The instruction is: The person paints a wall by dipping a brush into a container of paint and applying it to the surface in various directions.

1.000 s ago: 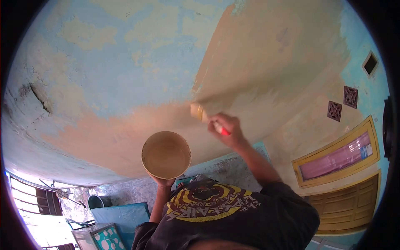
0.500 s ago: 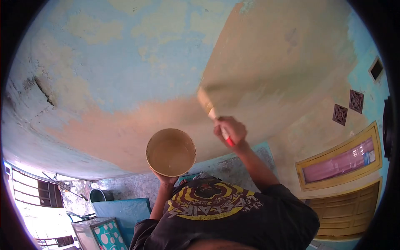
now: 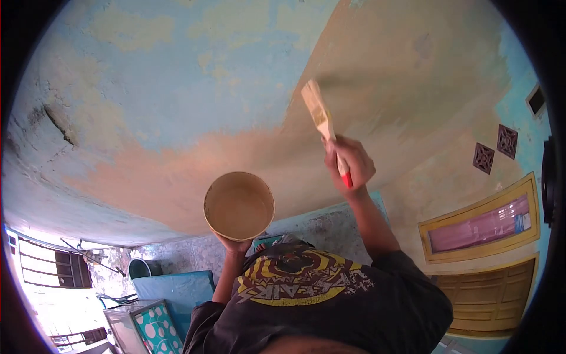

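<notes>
In my right hand [image 3: 352, 162] is a paintbrush [image 3: 323, 121], its red-tipped handle gripped by closed fingers. The bristles are coated in pale paint and overlap the brown painted part of the wall [image 3: 407, 76], close to its slanted border with the light blue part. My left hand [image 3: 234, 243] supports a round paint bucket [image 3: 239, 206] from below, and most of its fingers are hidden underneath. Brownish paint shows inside the bucket, whose open top faces me.
Two patterned vent blocks [image 3: 484, 158] and a yellow-framed window [image 3: 480, 229] are on the right, above a wooden door [image 3: 486, 298]. At lower left stand a dark bucket [image 3: 144, 268], a blue panel [image 3: 177, 292] and a glass-sided cabinet [image 3: 141, 327].
My right hand with the paintbrush has moved up and to the right along the wall. The paint bucket in my left hand has risen slightly.
</notes>
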`<state>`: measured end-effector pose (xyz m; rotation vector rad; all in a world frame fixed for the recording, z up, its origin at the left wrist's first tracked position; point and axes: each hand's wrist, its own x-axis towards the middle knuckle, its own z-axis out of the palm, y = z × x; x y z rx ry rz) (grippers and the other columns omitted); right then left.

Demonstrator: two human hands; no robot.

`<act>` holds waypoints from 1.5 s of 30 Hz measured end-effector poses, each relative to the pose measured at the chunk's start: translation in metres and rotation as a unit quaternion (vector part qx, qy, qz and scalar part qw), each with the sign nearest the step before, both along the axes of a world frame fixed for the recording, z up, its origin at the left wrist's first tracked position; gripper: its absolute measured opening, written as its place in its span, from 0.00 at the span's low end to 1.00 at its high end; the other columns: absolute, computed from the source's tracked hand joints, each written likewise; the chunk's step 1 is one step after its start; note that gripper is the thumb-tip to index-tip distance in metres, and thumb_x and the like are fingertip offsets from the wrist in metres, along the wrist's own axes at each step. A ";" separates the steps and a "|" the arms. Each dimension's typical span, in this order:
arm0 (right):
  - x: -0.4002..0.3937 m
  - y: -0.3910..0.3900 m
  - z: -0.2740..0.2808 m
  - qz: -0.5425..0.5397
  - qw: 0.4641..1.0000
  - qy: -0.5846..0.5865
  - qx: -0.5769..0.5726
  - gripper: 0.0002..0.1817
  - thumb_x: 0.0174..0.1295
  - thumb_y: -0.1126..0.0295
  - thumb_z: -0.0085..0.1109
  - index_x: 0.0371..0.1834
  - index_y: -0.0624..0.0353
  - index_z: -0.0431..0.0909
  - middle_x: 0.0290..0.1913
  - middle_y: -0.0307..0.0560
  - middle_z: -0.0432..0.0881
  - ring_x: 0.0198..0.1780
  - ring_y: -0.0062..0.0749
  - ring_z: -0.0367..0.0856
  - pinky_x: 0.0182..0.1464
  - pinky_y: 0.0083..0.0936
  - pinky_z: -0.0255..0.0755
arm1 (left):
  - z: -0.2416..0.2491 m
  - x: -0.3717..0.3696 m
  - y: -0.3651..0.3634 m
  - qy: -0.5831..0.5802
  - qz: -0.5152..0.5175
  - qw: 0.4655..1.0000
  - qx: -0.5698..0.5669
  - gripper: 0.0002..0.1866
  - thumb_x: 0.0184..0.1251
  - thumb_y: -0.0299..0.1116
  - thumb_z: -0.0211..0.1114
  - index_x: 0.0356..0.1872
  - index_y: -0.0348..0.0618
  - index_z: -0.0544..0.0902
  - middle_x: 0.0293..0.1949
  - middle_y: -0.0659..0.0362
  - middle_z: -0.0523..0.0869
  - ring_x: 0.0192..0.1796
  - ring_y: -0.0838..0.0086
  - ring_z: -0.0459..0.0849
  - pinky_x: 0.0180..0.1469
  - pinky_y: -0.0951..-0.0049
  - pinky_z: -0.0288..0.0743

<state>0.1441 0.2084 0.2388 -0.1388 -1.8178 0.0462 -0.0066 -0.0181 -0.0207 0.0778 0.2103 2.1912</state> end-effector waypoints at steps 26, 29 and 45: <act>-0.010 0.003 -0.059 0.058 0.985 -0.161 -0.035 0.13 0.56 0.80 0.74 0.44 0.59 0.84 0.39 0.47 0.88 0.34 0.37 0.89 0.32 0.29 0.83 | -0.016 0.002 -0.003 0.022 -0.036 0.999 0.015 0.46 0.72 0.75 0.40 0.80 0.54 0.62 0.79 0.54 0.65 0.78 0.50 0.67 0.74 0.38 0.67; -0.005 -0.007 -0.094 0.118 0.957 -0.257 -0.064 0.13 0.57 0.78 0.73 0.44 0.57 0.84 0.38 0.45 0.88 0.35 0.36 0.89 0.31 0.29 0.83 | -0.011 0.000 0.008 0.028 -0.027 0.999 0.010 0.46 0.72 0.76 0.40 0.80 0.55 0.62 0.79 0.54 0.66 0.77 0.50 0.67 0.74 0.38 0.67; -0.009 -0.007 -0.025 0.172 0.946 -0.176 -0.209 0.12 0.62 0.81 0.69 0.48 0.62 0.84 0.39 0.49 0.89 0.39 0.35 0.92 0.41 0.27 0.85 | -0.015 -0.006 -0.005 0.022 -0.030 0.999 0.005 0.47 0.70 0.75 0.47 0.80 0.52 0.62 0.76 0.50 0.67 0.73 0.46 0.71 0.65 0.35 0.74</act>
